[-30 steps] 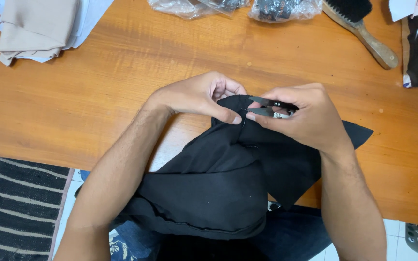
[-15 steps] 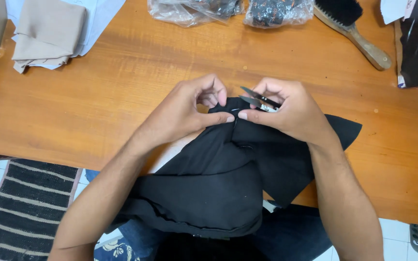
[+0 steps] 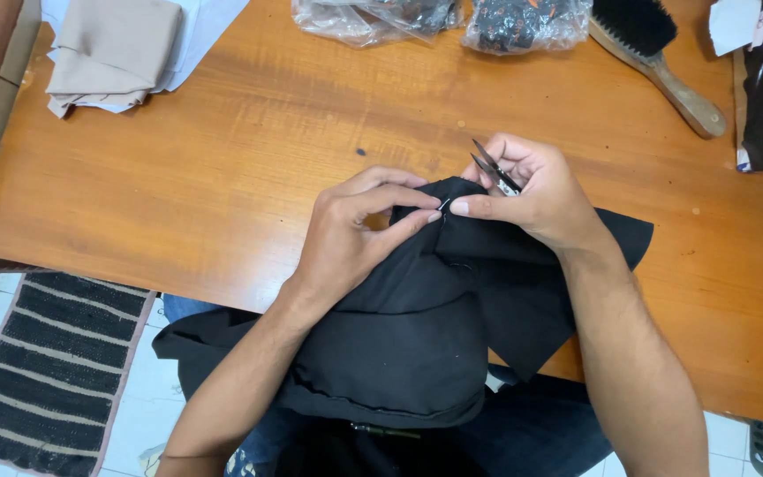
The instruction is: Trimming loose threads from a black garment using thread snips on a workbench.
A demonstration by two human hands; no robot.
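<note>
My left hand [image 3: 346, 231] and right hand [image 3: 536, 196] pinch a fold of the black garment [image 3: 434, 327] between thumb and forefinger, at the worktop [image 3: 222, 159] edge. My right hand also grips small snips [image 3: 494, 165], now lifted clear of the cloth, blades parted. A brush [image 3: 655, 53] lies beyond.

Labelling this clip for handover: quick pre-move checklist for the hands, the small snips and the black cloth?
1. Left hand pinching the black fabric garment at its folded edge: ok.
2. Right hand holding the small metal thread snips: ok.
3. Snip blades pointing up and away from the left fingertips: ok.
4. Blades open or closed: look slightly parted, cannot tell for sure.
5. Loose thread at the pinch point: cannot tell, too small.
6. Garment supported on the orange-brown wooden table, part hanging over the near edge: ok.
</note>
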